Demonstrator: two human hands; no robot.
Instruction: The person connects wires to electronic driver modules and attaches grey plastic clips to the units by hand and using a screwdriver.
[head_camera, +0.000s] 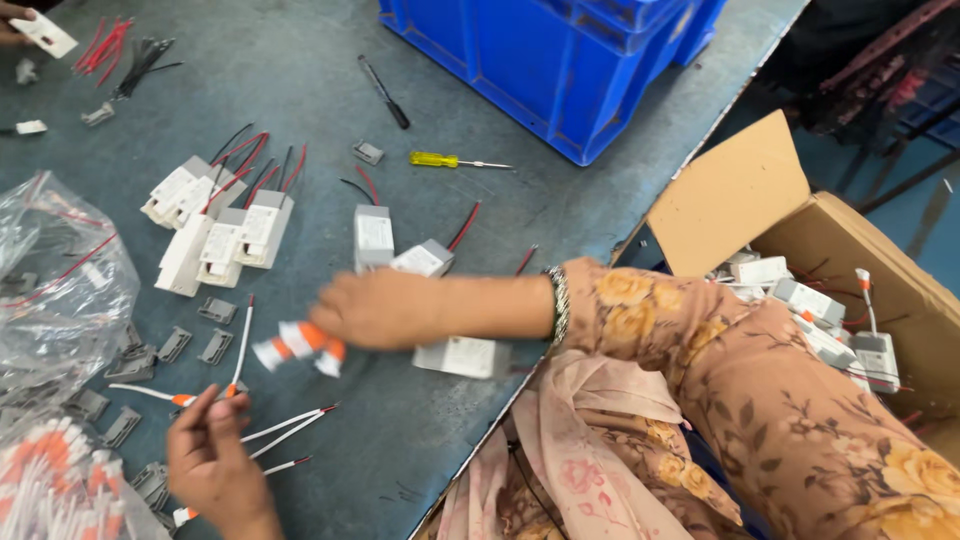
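My right hand (375, 308) reaches across the grey table (300, 80) and grips a small bunch of white wires with orange ends (300, 345), blurred by motion. My left hand (210, 455) is at the lower left, pinching a white wire with an orange tip (240, 345) between its fingers. More white wires (290, 425) lie on the table beside it. Small grey-white boxes with red and black leads lie close by: one (372, 238) just above my right wrist, another (462, 356) under my forearm.
A pile of the same boxes (215, 225) lies left of centre, with several grey clips (175, 345) below. A clear plastic bag (60, 290) is at left. A blue crate (560, 60), yellow screwdriver (445, 160) and black screwdriver (385, 92) lie beyond. A cardboard box (850, 270) stands right. Another person's hand (15, 25) is top left.
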